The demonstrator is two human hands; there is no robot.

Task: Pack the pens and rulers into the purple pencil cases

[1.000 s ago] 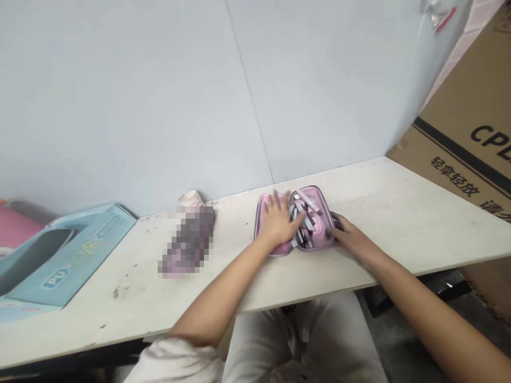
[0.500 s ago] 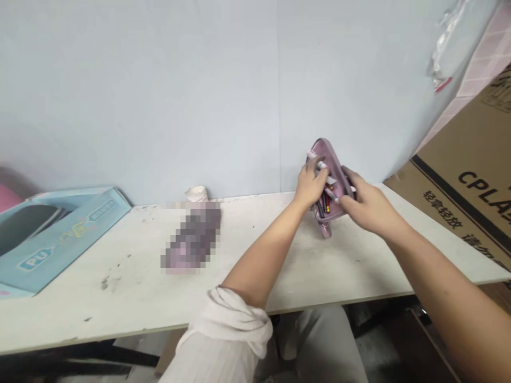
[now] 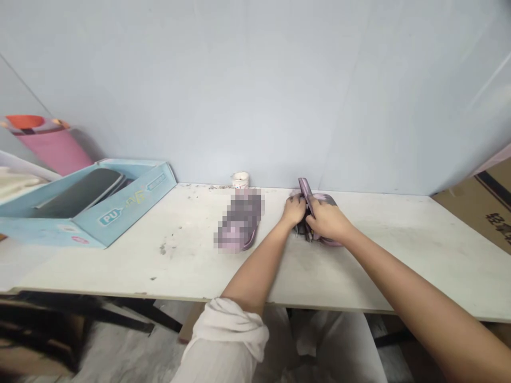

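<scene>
A pinkish-purple zip pencil case (image 3: 330, 201) rests on the table, its flap standing up. My right hand (image 3: 327, 219) is closed on the case, with fingers about the upright flap. Just left of it, my left hand (image 3: 294, 209) curls over several dark pens (image 3: 306, 232) at the case's left side; its fingertips are partly hidden. Both hands sit close together, and the inside of the case is mostly covered by them. Farther left lies a pinkish-purple item (image 3: 250, 242), largely pixelated.
Behind the pixelated item stands a white paper cup (image 3: 240, 180) near the wall. A light-blue open box (image 3: 131, 205) with a dark rounded object (image 3: 85, 191) is at the left, with a pink roll-like object (image 3: 56, 149) behind. A cardboard box (image 3: 479, 207) stands at the right.
The pencil case has come down from its tilted, raised position onto the table. Both hands went down with it, and the pens now show beside it. The view has swung left.
</scene>
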